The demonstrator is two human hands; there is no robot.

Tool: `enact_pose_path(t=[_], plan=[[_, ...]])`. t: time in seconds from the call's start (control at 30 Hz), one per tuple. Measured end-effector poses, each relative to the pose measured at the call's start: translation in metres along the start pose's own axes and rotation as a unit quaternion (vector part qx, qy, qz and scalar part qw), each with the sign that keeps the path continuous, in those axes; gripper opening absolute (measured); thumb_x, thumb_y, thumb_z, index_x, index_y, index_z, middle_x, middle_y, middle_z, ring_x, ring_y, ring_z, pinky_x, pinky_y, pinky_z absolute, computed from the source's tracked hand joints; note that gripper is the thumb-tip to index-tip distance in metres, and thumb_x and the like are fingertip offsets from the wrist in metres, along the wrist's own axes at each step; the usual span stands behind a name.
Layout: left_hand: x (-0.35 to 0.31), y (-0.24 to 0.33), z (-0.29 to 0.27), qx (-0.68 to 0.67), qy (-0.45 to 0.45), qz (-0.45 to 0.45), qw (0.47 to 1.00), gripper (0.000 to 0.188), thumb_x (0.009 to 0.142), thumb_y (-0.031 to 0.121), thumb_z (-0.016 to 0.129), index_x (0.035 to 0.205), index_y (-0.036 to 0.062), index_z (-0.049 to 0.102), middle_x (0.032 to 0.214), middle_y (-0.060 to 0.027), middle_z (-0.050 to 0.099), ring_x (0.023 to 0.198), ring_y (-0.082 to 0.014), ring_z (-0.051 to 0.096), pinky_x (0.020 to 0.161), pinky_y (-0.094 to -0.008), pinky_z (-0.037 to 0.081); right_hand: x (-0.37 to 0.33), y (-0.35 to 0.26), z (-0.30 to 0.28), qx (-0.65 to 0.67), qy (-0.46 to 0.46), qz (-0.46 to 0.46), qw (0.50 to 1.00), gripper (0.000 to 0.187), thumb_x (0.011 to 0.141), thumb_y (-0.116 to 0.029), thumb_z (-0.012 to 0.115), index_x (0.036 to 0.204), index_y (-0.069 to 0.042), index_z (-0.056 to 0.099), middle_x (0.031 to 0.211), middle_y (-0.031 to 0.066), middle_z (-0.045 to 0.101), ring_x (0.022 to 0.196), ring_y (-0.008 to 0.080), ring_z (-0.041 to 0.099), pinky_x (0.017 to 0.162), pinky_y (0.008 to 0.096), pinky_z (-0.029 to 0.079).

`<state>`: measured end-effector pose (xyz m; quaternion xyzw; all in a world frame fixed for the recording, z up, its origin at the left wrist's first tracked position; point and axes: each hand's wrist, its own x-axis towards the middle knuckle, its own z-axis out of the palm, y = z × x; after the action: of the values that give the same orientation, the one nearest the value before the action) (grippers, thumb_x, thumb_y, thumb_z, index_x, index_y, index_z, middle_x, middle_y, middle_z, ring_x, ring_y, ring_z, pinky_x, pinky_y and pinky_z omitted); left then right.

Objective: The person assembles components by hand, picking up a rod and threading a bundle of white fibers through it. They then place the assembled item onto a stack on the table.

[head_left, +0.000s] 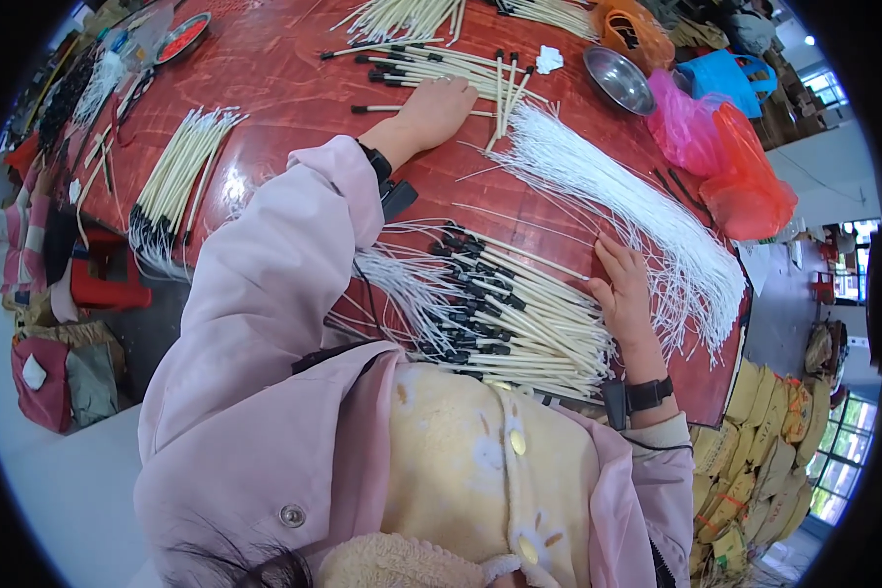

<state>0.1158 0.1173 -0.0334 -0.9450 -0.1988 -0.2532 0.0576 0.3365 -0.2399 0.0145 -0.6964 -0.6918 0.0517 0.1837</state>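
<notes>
My left hand point(436, 113) reaches out over a loose row of cream sticks with black ends point(416, 67). Its fingers bend down among them, and the tips are hidden, so I cannot tell whether they grip a stick. My right hand point(622, 289) rests at the right edge of a large heap of similar black-ended cream sticks point(534, 318). There, thumb and fingers are apart, and the thumb tip meets the end of one stick. Beside this hand lies a long bundle of thin white strands point(627, 196). More white strands point(402, 279) spread from the heap's black ends.
A tied-looking bunch of cream sticks point(181, 167) lies left on the red table point(294, 78). Toward the far right are a metal bowl point(619, 80), a pink plastic bag point(681, 122), a red plastic bag point(750, 181) and a blue bag point(730, 78). Stacked sacks point(755, 431) stand beside the table.
</notes>
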Motion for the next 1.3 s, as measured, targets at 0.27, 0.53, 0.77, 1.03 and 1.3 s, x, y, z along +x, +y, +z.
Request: enact_pose_path(t=[0.27, 0.53, 0.77, 1.03, 1.3], plan=[[-0.041, 0.021, -0.064, -0.072, -0.026, -0.006, 0.997, 0.015, 0.09, 0.011, 0.057, 0.105, 0.0077, 0.058, 0.095, -0.012, 0.062, 0.092, -0.0324, 0.063, 0.08, -0.0428, 0.048, -0.004, 0.0, 0.009, 0.01, 0.023, -0.015, 1.0, 0.053, 0.088, -0.025, 0.063, 0.132, 0.003, 0.059, 0.14, 0.0139, 0.056, 0.119, 0.0327, 0.05, 0.108, 0.04, 0.037], [-0.093, 0.032, -0.096, -0.137, -0.06, 0.003, 0.989, 0.015, 0.09, 0.011, 0.061, 0.104, 0.0061, 0.061, 0.095, -0.0134, 0.061, 0.091, -0.0347, 0.063, 0.079, -0.043, 0.05, -0.002, 0.0, 0.01, 0.025, 0.049, -0.016, 0.998, 0.052, 0.086, -0.03, 0.071, 0.125, 0.003, 0.064, 0.133, 0.0151, 0.061, 0.117, 0.034, 0.054, 0.103, 0.0418, 0.041], [-0.116, 0.029, -0.104, -0.245, -0.125, -0.09, 0.957, 0.017, 0.092, 0.011, 0.06, 0.106, 0.0038, 0.066, 0.099, -0.0138, 0.063, 0.095, -0.0357, 0.063, 0.081, -0.0435, 0.052, -0.001, 0.0, 0.009, 0.039, 0.016, 0.007, 0.999, 0.05, 0.086, -0.019, 0.067, 0.132, 0.001, 0.06, 0.139, 0.0137, 0.058, 0.125, 0.032, 0.052, 0.109, 0.0392, 0.038], [-0.113, 0.036, -0.108, -0.266, -0.133, -0.066, 0.953, 0.017, 0.091, 0.011, 0.062, 0.103, 0.001, 0.068, 0.097, -0.0154, 0.065, 0.091, -0.0366, 0.064, 0.08, -0.0434, 0.052, 0.0, 0.0, 0.01, 0.036, 0.016, 0.018, 0.999, 0.051, 0.087, -0.022, 0.069, 0.131, 0.001, 0.061, 0.137, 0.0145, 0.059, 0.124, 0.0315, 0.053, 0.108, 0.0379, 0.039], [-0.111, 0.038, -0.105, -0.267, -0.124, -0.071, 0.953, 0.017, 0.091, 0.01, 0.062, 0.103, 0.0, 0.068, 0.098, -0.0162, 0.066, 0.091, -0.0365, 0.064, 0.08, -0.0435, 0.052, 0.002, -0.005, 0.009, 0.032, 0.006, 0.036, 0.999, 0.053, 0.086, -0.024, 0.072, 0.132, 0.001, 0.061, 0.137, 0.0151, 0.058, 0.125, 0.0319, 0.053, 0.108, 0.0382, 0.04]])
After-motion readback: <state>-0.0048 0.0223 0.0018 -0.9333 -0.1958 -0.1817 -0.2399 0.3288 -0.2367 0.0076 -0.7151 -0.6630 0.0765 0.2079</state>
